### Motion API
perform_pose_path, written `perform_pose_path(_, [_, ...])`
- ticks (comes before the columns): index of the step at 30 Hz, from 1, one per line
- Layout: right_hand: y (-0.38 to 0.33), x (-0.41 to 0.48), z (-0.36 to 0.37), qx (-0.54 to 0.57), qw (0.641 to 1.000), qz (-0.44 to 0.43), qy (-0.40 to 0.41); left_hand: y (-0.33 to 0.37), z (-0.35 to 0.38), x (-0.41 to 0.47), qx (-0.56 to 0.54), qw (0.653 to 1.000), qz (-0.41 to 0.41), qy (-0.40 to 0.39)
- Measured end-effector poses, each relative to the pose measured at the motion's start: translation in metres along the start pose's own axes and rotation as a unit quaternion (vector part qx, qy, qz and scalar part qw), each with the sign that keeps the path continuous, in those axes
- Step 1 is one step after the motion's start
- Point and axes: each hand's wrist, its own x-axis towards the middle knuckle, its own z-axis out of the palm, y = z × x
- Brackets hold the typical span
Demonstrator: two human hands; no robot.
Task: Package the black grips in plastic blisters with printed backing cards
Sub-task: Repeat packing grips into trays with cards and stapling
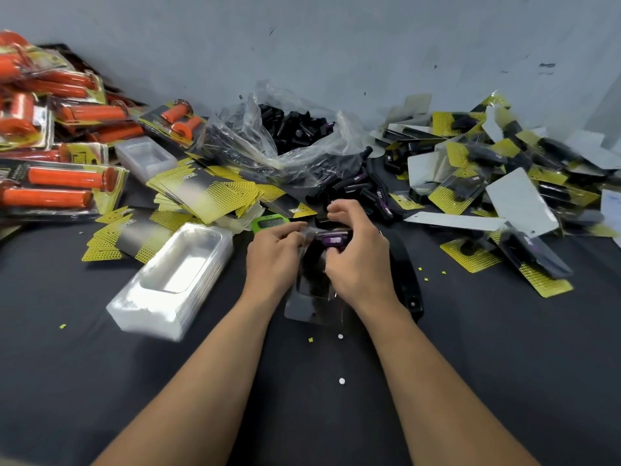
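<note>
The left hand (272,250) pinches the left rim of a clear plastic blister (314,299), fingers curled over its edge. The right hand (359,260) curls round a black grip (331,238) with a purple printed end, holding it at the blister's far end. The blister is tilted between the 2 hands, its flat flange towards the person. Blur hides whether it touches the black cloth-covered table (504,381).

Nearer the person, 2 small white round dots (342,381) lie on the cloth between the forearms, with tiny yellow scraps (311,339) scattered near them. A curved black strap (411,290) lies just beside the right wrist. Left of the left hand rests a nested stack of clear blisters (171,284), cavity up.

Just beyond that stack, yellow-and-black printed backing cards (208,193) are fanned out in loose heaps. A small green digital counter (268,223) lies just past the left hand's knuckles.

Beyond the hands is a heap of loose black grips (363,186). Behind it a crumpled clear plastic bag (295,136) holds many more.

To the right sprawls a pile of packed black grips (504,183) on yellow-and-black cards, some face down and showing plain white backs. At the far left, packs of orange grips (60,183) are stacked on one another. A scuffed grey wall (336,45) stands behind everything.
</note>
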Motion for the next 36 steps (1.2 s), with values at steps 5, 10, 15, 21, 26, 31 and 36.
perform_pose_path(5, [-0.003, -0.003, 0.006, 0.006, 1.0, -0.002, -0.021, -0.001, -0.003, -0.001, 0.013, 1.0, 0.0, 0.004])
perform_pose_path(10, [-0.004, -0.004, 0.006, 0.022, 0.998, -0.006, -0.065, 0.002, -0.004, -0.004, -0.002, 1.0, 0.003, -0.012])
perform_pose_path(15, [-0.006, -0.003, -0.003, -0.002, 0.998, -0.052, 0.023, -0.003, -0.004, 0.0, -0.003, 1.0, -0.006, -0.003])
perform_pose_path(21, [-0.002, -0.004, 0.004, -0.109, 0.989, -0.01, -0.095, -0.007, -0.002, 0.003, 0.025, 1.0, 0.001, -0.007])
perform_pose_path(26, [0.004, -0.001, 0.005, -0.12, 0.984, 0.048, -0.123, -0.008, 0.0, 0.003, 0.017, 1.0, -0.007, 0.011])
perform_pose_path(31, [-0.004, 0.0, 0.002, -0.025, 0.996, 0.065, -0.052, -0.01, 0.0, 0.005, -0.008, 1.0, -0.009, 0.021])
perform_pose_path(36, [-0.002, 0.002, 0.004, 0.018, 0.989, 0.144, -0.013, -0.002, -0.005, 0.0, -0.214, 0.977, -0.023, -0.002])
